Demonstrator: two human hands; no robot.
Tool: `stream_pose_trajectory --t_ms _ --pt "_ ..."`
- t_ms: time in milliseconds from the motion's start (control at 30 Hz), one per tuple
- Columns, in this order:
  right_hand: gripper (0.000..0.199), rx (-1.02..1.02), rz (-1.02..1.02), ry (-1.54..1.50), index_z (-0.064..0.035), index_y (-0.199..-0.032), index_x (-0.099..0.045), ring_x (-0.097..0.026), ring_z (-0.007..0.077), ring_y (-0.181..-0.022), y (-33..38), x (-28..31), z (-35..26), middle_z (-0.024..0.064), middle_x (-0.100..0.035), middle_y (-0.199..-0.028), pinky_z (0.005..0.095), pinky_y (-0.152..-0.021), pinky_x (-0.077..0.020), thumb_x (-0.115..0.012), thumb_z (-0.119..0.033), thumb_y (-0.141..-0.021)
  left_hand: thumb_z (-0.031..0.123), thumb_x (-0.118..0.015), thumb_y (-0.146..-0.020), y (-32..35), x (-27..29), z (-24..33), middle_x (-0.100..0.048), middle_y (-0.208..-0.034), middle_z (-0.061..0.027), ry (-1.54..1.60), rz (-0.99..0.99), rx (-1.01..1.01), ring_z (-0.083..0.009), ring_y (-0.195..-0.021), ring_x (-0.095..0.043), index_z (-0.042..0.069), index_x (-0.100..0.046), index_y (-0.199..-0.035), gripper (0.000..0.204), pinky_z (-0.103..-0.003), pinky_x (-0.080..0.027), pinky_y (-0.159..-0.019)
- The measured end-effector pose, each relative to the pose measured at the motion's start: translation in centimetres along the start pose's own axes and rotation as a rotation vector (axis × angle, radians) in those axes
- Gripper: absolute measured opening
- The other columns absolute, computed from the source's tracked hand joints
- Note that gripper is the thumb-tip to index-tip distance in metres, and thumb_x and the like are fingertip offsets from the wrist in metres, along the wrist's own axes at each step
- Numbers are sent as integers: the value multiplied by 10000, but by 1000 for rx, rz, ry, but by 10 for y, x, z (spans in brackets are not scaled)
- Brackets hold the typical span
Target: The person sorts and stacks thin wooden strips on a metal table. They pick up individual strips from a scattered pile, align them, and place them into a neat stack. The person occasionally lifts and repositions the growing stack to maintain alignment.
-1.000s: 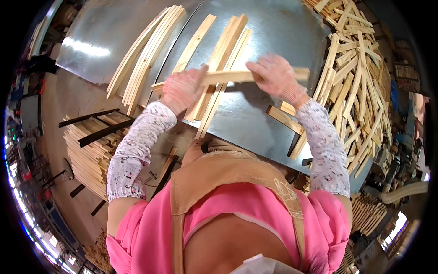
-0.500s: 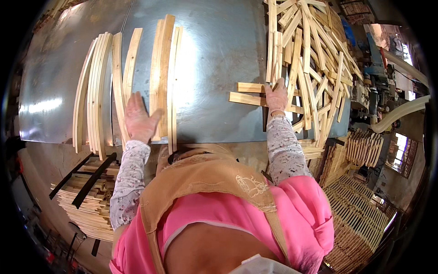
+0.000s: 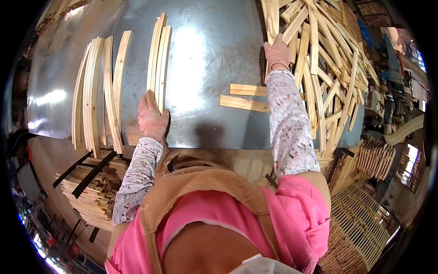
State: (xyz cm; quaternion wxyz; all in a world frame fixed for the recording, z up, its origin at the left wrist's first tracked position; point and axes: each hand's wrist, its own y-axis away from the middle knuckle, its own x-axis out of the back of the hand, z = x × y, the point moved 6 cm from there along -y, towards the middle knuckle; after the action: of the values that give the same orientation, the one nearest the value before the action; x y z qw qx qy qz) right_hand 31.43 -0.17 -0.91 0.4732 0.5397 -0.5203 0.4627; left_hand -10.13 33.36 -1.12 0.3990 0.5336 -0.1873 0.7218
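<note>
Hands spread wide: left pressing the sorted slats, right out at the loose heap

At the far left, a row of pale, slightly bowed wooden slats (image 3: 93,93) lies side by side on the grey sheet-metal table (image 3: 205,68). The gloved left hand (image 3: 152,118) has slid down to lie open-palmed against the near end of a separate pair of pale slats (image 3: 159,64), clamped on nothing. Half a second ago the gloved right hand (image 3: 277,52) lay at two short crosswise slats (image 3: 244,97); now it has reached past them to a jumbled heap of pale slats (image 3: 328,59), fingers curled on one piece's end, though whether it grips I cannot tell. That suggests another piece being picked for the sorted rows. Below the table edge stand stacked slat bundles (image 3: 89,194) and slatted wooden panels (image 3: 360,228) on the workshop floor.
</note>
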Motion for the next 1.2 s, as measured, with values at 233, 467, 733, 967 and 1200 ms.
stream_pose_trajectory --t_ms 233,467,733,967,1200 --pt "680 325 -3 -224 -101 -1540 -428 -706 434 -1186 -4 -4 -22 309 -676 -1256 525 -1034 -578 -735 -245 -950 274 -822 -874 6 -8 -4 -469 -1598 -179 -27 52 35 -413 -1399 -549 111 -445 -1607 840 -491 -498 -1151" --pt "446 -315 -1117 -1797 128 -1262 -610 -714 266 -742 182 -6 -101 189 -702 -930 401 -688 -649 -525 -269 -1076 325 -791 -890 5 -5 -7 -478 -1608 -179 -89 10 57 -417 -1360 -584 137 -451 -1609 817 -494 -520 -1119" --pt "598 781 -920 -179 -59 -1672 -358 -767 417 -1068 340 -44 -213 361 -724 -1163 529 -957 -624 -367 -329 -1139 477 -660 -1011 6 -38 -47 -425 -1684 -232 185 62 -9 -423 -1503 -476 67 -501 -1604 738 -462 -388 -1261" --pt "752 477 -591 -371 18 -1500 -541 -722 454 -1143 316 -37 -144 275 -758 -1197 538 -982 -569 -556 -569 -1030 532 -617 -1022 20 -10 -9 -359 -1726 -233 68 -49 -16 -409 -1559 -410 56 -474 -1628 784 -472 -348 -1278" --pt "977 -204 115 7 -61 -1631 -387 -609 414 -1323 176 25 184 264 -633 -1416 521 -1082 -516 -854 -369 -830 479 -700 -963 26 -36 78 -427 -1656 -256 69 118 -379 -420 -1513 -438 18 -488 -1601 815 -500 -327 -1283"
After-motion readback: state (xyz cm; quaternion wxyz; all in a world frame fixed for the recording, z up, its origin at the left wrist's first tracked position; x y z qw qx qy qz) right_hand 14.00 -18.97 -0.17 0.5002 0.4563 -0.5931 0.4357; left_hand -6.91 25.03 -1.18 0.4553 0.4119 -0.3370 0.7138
